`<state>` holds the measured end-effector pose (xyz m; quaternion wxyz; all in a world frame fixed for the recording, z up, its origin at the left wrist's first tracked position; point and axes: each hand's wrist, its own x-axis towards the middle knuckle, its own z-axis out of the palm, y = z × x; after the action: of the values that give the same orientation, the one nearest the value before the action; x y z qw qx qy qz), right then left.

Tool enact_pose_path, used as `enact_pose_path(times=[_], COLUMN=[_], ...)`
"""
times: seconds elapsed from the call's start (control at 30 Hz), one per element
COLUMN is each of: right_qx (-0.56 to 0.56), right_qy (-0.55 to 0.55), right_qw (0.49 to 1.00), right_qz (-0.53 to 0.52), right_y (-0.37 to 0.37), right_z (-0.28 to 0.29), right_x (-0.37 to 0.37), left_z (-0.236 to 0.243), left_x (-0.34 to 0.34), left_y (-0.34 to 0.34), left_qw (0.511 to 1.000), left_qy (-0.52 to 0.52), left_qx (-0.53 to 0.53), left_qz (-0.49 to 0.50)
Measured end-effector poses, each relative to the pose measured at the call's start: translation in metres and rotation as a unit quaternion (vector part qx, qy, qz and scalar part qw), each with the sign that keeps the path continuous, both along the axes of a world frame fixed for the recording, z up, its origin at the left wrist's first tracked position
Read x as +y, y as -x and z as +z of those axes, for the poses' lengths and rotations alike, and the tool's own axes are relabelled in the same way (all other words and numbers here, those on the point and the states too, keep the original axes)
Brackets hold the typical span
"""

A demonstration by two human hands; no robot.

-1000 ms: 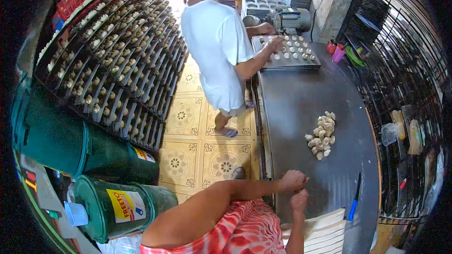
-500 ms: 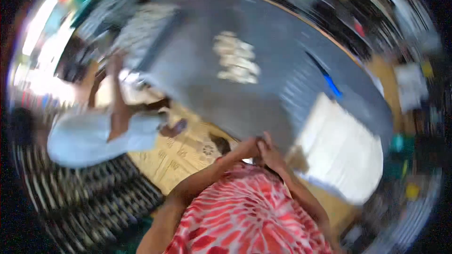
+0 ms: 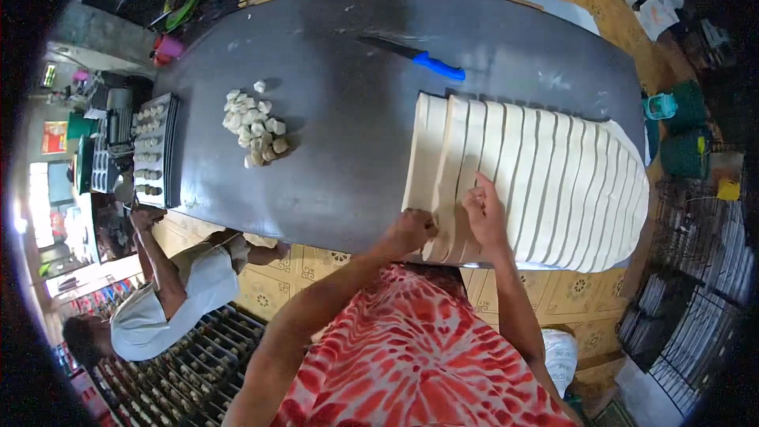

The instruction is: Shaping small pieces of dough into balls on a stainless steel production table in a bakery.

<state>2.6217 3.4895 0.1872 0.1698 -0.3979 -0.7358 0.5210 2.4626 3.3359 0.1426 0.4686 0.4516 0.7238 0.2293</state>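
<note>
My left hand (image 3: pixel 409 229) is at the near left corner of a spread of pale dough (image 3: pixel 538 182) cut into long strips, its fingers curled; what is between them is unclear. My right hand (image 3: pixel 484 209) lies over the left-hand strips, index finger stretched out, other fingers bent, nothing visible in it. A knife with a blue handle (image 3: pixel 439 65) rests beyond the dough. A heap of small dough pieces (image 3: pixel 249 122) sits on the dark worktop (image 3: pixel 324 190) to the left.
Stacked trays with dough pieces (image 3: pixel 154 150) stand at the worktop's left end, by a machine (image 3: pixel 118 107). A co-worker in a white shirt (image 3: pixel 170 308) stands there, beside a tray rack (image 3: pixel 190 372). Green tubs (image 3: pixel 684 154) are beyond the right end.
My view has swung round to face the worktop and dough. My hands, clasped together half a second ago, have parted and moved onto the strips.
</note>
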Motion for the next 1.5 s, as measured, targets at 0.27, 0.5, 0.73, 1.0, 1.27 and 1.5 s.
enact_pose_path(times=[0.27,0.5,0.73,1.0,1.27,1.5], right_qx=[0.038,-0.033,0.023,-0.176,-0.324,-0.208], right_qy=[-0.102,-0.136,-0.128,-0.318,-0.385,-0.286], right_qw=[0.994,0.99,0.991,0.931,0.846,0.832], right_qz=[-0.025,-0.016,-0.034,0.029,0.179,0.428], right_y=[0.053,0.095,0.074,0.021,0.032,0.042], right_z=[-0.011,-0.049,-0.003,-0.008,-0.03,0.047], right_x=[0.076,0.122,0.065,-0.119,-0.102,-0.141], left_z=[-0.032,-0.02,0.031,0.004,-0.067,-0.073], left_x=[0.151,0.239,0.044,-0.206,-0.207,-0.212], left_y=[0.118,0.096,0.072,0.129,0.095,0.097], left_qw=[0.801,0.939,0.903,0.784,0.842,0.901], left_qy=[-0.291,-0.223,-0.273,-0.182,-0.259,-0.157], left_qx=[0.492,0.252,-0.182,-0.378,-0.241,0.029], left_qz=[-0.175,0.072,0.279,0.456,0.407,0.404])
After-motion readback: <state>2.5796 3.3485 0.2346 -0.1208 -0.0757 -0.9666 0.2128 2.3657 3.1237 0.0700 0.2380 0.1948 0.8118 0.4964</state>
